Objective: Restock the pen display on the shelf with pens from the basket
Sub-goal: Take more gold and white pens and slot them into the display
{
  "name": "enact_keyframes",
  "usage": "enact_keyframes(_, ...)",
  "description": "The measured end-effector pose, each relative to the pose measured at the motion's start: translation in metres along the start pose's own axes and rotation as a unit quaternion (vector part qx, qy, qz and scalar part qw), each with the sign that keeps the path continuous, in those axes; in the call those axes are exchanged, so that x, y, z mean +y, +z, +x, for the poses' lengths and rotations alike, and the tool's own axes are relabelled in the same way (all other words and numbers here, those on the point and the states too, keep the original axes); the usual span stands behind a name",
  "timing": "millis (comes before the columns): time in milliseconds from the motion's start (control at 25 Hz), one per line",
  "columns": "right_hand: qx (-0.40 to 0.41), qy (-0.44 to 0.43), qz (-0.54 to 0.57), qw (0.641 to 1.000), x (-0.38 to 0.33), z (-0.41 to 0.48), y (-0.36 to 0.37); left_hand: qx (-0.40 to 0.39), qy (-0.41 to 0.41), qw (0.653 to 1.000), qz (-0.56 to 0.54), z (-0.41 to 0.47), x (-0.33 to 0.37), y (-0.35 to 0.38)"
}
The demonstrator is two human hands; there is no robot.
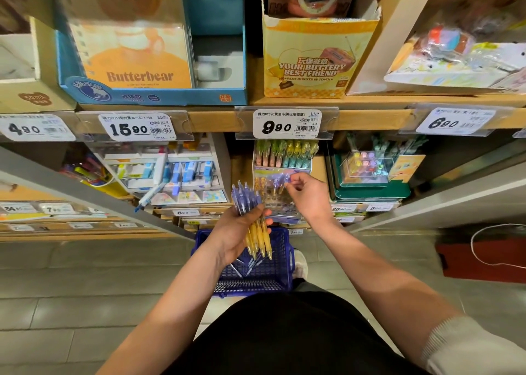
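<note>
Overhead, 9.90 tag (pixel 286 124), left hand (pixel 234 235) gripping pens (pixel 247 201)

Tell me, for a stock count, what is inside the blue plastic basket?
A few loose purple pens lie in the blue plastic basket. The left hand, gripping a bundle of purple and yellow pens, covers its far part.

The pen display (pixel 281 162) stands under the upper shelf edge (pixel 213 121), directly below a price tag (pixel 286 124). A rack of small boxes (pixel 176 172) sits to its left, a lidded tin (pixel 370 183) to its right. On the floor (pixel 85 275) below is the basket (pixel 280 277) (a few loose pens (pixel 250 263) inside). Above the basket, the left grip (pixel 236 232) holds a bundle of pens (pixel 247 201), just left of the right grip (pixel 307 195), which pinches a pen (pixel 280 180) at the display's front.
</note>
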State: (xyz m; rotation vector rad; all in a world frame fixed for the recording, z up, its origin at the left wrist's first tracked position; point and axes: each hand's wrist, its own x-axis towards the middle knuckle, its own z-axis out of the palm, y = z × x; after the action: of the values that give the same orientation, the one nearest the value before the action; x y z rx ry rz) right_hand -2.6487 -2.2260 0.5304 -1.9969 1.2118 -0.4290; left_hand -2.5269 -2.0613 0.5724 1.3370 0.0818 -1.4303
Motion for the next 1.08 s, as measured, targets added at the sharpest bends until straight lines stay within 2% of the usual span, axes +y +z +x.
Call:
enact_keyframes(280, -0.03, 0.06, -0.015, 0.998, -0.01, -0.003, -0.007, 0.004, -0.001, 1.0, -0.011, -0.002, -0.002, 0.0)
enact_keyframes(360, -0.066, 0.069, 0.008, 0.995, -0.021, -0.014, -0.014, 0.001, 0.002, 1.0, 0.007, -0.001, -0.002, 0.001)
enact_keyframes(440, -0.158, 0.103, 0.097, 0.977, -0.035, -0.028, -0.018, -0.008, 0.012, 1.0, 0.023, -0.001, -0.004, 0.003)
enact_keyframes(520, -0.232, 0.149, 0.21, 0.938, -0.046, -0.037, -0.021, -0.009, 0.022, 0.999, 0.04, -0.001, -0.005, 0.007)
enact_keyframes(640, -0.258, 0.181, 0.257, 0.914, -0.052, -0.04, -0.024, -0.005, 0.029, 0.998, 0.053, -0.001, -0.008, 0.01)
enact_keyframes(760, -0.226, 0.196, 0.29, 0.909, -0.051, -0.041, -0.028, -0.006, 0.042, 0.998, 0.043, -0.001, -0.008, 0.01)
enact_keyframes(880, -0.079, 0.128, 0.227, 0.962, -0.041, -0.031, -0.041, 0.011, 0.033, 0.999, 0.021, 0.001, -0.006, 0.006)
enact_keyframes(960, 0.009, 0.081, 0.186, 0.979, -0.033, -0.024, -0.049, 0.022, 0.022, 1.0, 0.005, 0.001, -0.007, 0.001)
enact_keyframes(1080, 0.036, 0.019, 0.104, 0.994, -0.027, -0.021, -0.041, 0.033, 0.01, 0.999, -0.009, -0.003, -0.009, -0.001)
